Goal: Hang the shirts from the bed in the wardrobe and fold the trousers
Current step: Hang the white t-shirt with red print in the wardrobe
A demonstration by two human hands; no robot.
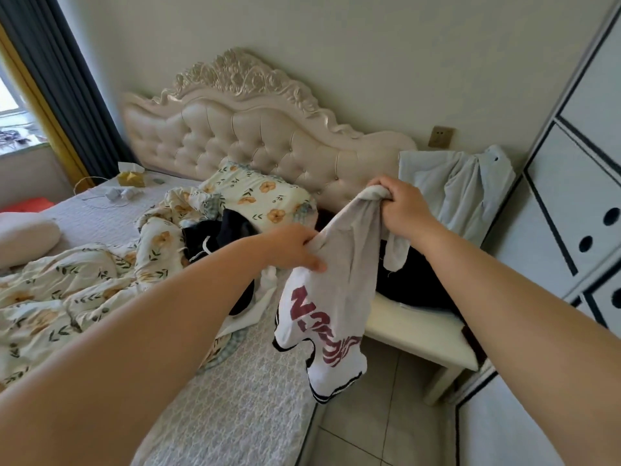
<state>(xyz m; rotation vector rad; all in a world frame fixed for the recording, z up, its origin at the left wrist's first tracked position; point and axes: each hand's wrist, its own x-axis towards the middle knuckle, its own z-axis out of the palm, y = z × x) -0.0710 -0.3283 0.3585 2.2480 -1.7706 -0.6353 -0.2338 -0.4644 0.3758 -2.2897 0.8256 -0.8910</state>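
**Both hands lift a white shirt at the bed's edge**

The right hand (400, 206), right of centre, is clenched round a bunched end of the white shirt (336, 297), its fingers curled over the cloth; the left hand (292, 247), lower and nearer the centre, pinches a fold of the same shirt between thumb and fingers; the shirt hangs between and below them, off the bed, with maroon lettering and dark striped hems showing, its lower edge over the tiled floor (369, 425); just behind it, right of centre, a pale bedside table (420, 338) carries a dark garment (413, 284); above that a light blue shirt (453, 190) is draped near the wall, beside the wardrobe (571, 196) at the right edge; to the left of the hands a heap of dark clothes (215, 233) lies on the bed (235, 381), against a flowered pillow (262, 193) and touching a crumpled flowered duvet (67, 280) that spreads to the lower left; a tufted cream headboard (252, 136) stands behind the pillow; in the upper left a dark curtain (60, 95) hangs by the window, with a yellow box (131, 178) on the far side of the bed
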